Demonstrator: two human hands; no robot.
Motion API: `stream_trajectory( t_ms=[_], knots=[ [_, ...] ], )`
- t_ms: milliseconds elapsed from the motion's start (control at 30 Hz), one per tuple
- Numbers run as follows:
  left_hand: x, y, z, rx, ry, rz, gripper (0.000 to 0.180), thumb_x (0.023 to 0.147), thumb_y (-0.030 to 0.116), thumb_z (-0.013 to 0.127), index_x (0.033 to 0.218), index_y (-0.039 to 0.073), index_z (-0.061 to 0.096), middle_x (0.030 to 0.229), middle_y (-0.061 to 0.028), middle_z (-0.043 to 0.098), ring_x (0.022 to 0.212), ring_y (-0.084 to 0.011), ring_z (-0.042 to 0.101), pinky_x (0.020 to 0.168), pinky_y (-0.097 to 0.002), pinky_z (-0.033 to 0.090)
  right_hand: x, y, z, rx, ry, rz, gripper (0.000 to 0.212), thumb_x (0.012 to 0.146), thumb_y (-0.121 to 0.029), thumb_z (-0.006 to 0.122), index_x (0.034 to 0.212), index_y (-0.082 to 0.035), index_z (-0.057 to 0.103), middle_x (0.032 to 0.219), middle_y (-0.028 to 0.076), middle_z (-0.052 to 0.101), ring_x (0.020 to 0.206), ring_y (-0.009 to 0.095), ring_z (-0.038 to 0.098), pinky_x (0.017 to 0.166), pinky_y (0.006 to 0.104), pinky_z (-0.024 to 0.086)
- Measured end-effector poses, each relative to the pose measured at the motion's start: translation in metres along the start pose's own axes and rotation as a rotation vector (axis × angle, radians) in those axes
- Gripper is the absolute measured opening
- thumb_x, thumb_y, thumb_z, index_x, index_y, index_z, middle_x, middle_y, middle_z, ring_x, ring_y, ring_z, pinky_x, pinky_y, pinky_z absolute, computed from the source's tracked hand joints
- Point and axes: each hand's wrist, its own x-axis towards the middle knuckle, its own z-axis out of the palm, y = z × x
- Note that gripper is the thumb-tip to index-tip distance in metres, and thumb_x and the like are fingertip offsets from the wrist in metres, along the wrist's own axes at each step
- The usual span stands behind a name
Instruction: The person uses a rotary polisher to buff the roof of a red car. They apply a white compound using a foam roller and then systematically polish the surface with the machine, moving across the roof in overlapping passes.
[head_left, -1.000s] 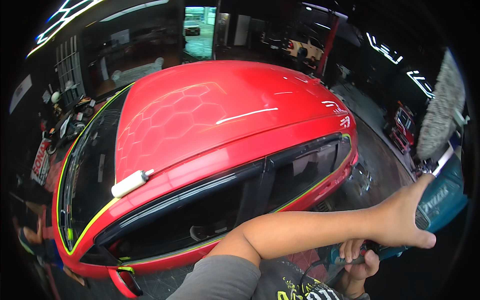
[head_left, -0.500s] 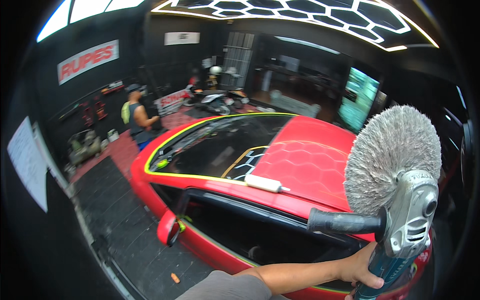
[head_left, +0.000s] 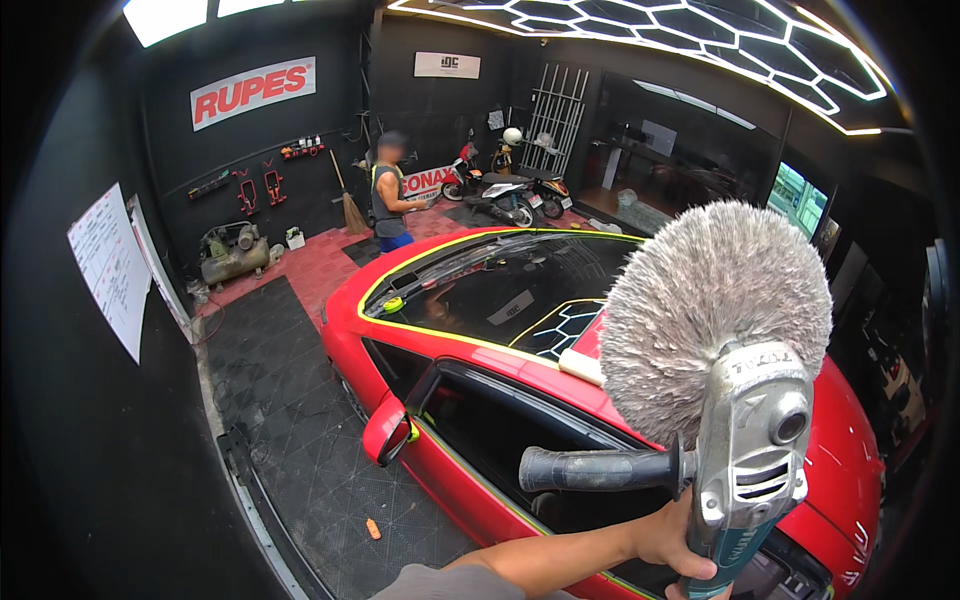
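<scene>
My left hand (head_left: 668,540), its forearm reaching in from the lower edge, is closed around the teal body of an angle polisher (head_left: 752,450) with a silver gear head. A round, grey, fluffy wool pad (head_left: 715,310) is fitted on the polisher and stands raised, facing away from me, apart from the car. The black side handle (head_left: 595,468) points left with no hand on it. Below the pad is a red car (head_left: 600,400), its glass edged in yellow-green tape. A white bottle (head_left: 580,367) lies on the roof edge, partly hidden by the pad. My right hand is not visible.
A person (head_left: 390,195) stands beyond the car's front. Motorcycles (head_left: 505,200) are parked at the back. An air compressor (head_left: 233,253) and a broom (head_left: 350,205) stand along the left wall. A small orange item (head_left: 374,528) lies on the dark floor. The red side mirror (head_left: 386,432) juts out.
My view has turned left, so the room shifts right in the picture. The polisher sits further left and a little lower in view, still in my left hand. Its pad now covers more of the roof.
</scene>
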Motion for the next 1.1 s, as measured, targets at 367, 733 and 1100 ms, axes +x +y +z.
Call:
stream_trajectory(
  t_ms=[367,733,1100],
  knots=[
    [0.032,-0.036,0.009,0.157,-0.093,-0.013,0.114,0.067,0.033,0.099,0.154,-0.001,0.035,0.128,-0.0142,0.061,0.115,-0.0226,0.06,0.101,-0.0402,0.053,-0.039,0.069,0.021,-0.423,0.175,-0.454,0.05,0.088,-0.001,0.078,0.132,-0.004,0.055,0.11,0.008,0.062,0.096,0.02,0.061,0.086,0.0341,0.053],
    [0.07,-0.04,0.045,0.02,-0.585,-0.63,0.068,0.072,0.021,0.103,0.127,0.002,0.069,0.111,-0.008,0.075,0.103,-0.0165,0.069,0.091,-0.035,0.057,-0.056,0.061,0.02,-0.057,0.403,-0.086,0.047,0.091,-0.005,0.075,0.133,-0.003,0.053,0.107,0.008,0.061,0.091,0.02,0.061,0.08,0.0345,0.053],
    [0.072,-0.117,0.013,-0.183,-0.243,-0.285,0.119,0.076,0.039,0.096,0.161,-0.006,0.026,0.144,-0.0139,0.051,0.13,-0.0219,0.049,0.116,-0.0394,0.04,-0.093,0.077,0.021,0.351,0.52,-0.036,0.075,0.101,-0.057,0.067,0.143,0.001,0.048,0.113,0.013,0.064,0.097,0.022,0.065,0.082,0.039,0.056]
  ],
)
